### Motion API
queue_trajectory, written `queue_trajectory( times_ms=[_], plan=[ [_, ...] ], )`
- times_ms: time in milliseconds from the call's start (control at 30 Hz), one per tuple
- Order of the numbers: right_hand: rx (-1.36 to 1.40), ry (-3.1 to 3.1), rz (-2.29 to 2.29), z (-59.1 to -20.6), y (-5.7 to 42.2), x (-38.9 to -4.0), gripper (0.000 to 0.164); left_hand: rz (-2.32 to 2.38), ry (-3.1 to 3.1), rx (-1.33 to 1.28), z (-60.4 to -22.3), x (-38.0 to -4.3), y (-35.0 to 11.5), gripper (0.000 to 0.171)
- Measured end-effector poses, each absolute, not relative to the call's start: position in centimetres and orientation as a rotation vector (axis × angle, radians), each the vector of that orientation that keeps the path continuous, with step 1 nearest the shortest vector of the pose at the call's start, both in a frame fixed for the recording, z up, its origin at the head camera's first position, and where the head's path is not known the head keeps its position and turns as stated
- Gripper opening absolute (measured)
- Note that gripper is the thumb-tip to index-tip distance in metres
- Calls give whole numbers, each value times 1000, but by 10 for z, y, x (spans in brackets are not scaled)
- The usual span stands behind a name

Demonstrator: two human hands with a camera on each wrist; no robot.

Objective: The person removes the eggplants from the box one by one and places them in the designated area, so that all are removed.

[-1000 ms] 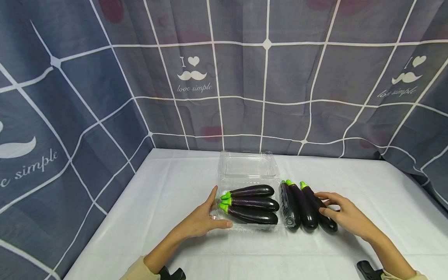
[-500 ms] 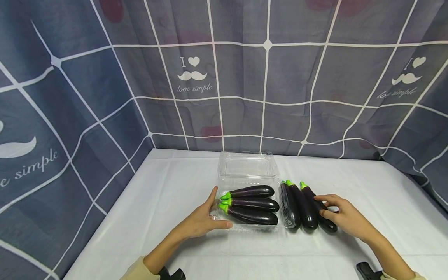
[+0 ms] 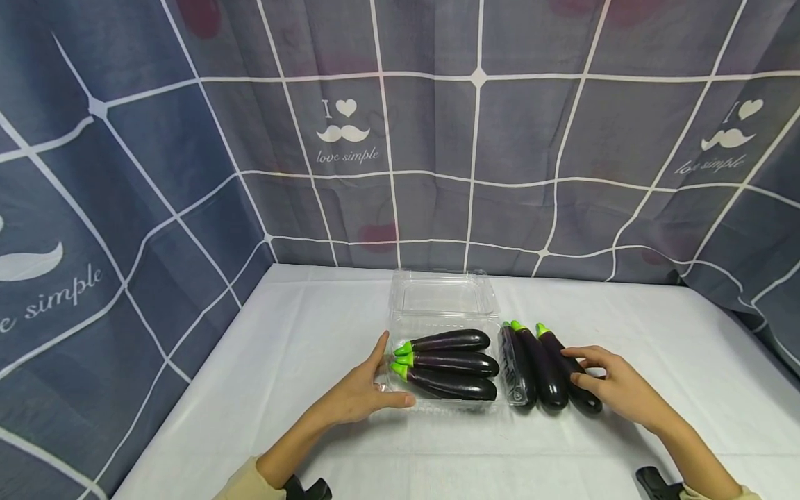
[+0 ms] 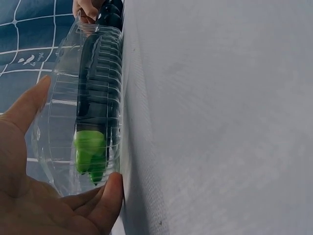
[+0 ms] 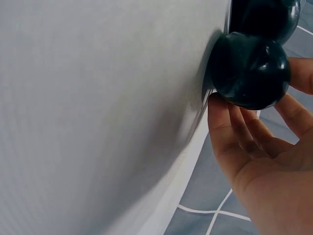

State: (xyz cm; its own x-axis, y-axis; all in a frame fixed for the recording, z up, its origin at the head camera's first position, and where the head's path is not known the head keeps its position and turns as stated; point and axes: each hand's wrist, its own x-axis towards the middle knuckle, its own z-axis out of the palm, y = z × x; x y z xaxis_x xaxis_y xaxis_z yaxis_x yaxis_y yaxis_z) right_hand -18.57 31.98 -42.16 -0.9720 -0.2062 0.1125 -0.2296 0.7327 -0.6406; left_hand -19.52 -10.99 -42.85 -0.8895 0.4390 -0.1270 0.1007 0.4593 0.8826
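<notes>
An open clear plastic clamshell box (image 3: 446, 405) lies on the white table, its lid (image 3: 445, 295) folded back. Three dark eggplants (image 3: 446, 385) lie side by side in it, green caps to the left. My left hand (image 3: 361, 394) is spread at the box's left end, thumb and fingers straight against the plastic. Right of the box lie three more eggplants (image 3: 542, 371), caps pointing away; clear plastic overlaps the leftmost. My right hand (image 3: 615, 385) holds the rightmost eggplant (image 5: 250, 71) between thumb and fingers; it still lies on the table.
A white cloth covers the table (image 3: 312, 333). Grey-blue curtains (image 3: 431, 139) with white grid lines and printed lettering hang behind it and along the left and right sides. Black straps (image 3: 306, 488) show at both wrists.
</notes>
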Motion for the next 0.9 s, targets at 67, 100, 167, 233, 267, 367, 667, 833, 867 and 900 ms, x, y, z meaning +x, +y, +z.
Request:
queue_trajectory(
  times_ms=[67, 100, 167, 233, 267, 367, 667, 833, 867, 900],
  plan=[
    [371, -2893, 1083, -421, 319, -186, 41, 1407, 2375, 458, -429, -195, -110, 120],
    [375, -2892, 1088, -421, 319, -186, 42, 1408, 2374, 458, -429, -195, -110, 120],
    [380, -2892, 1087, -420, 319, -186, 44, 1411, 2374, 457, -429, -195, -110, 120],
    [372, -2892, 1076, -418, 320, -186, 47, 1412, 2374, 455, -428, -194, -110, 120],
    [363, -2890, 1068, -417, 320, -186, 49, 1410, 2377, 455, -428, -194, -110, 120],
    [335, -2873, 1051, -414, 321, -186, 51, 1407, 2381, 453, -427, -194, -110, 120],
    [307, -2603, 1079, -408, 309, -181, 35, 1414, 2382, 445, -426, -193, -111, 119],
    [256, -2454, 1103, -399, 290, -179, 22, 1412, 2377, 452, -427, -193, -111, 120],
    [269, -2446, 1112, -396, 286, -180, 21, 1413, 2379, 452, -427, -193, -111, 120],
    [290, -2450, 1116, -394, 281, -181, 21, 1412, 2380, 449, -427, -194, -111, 120]
  ],
)
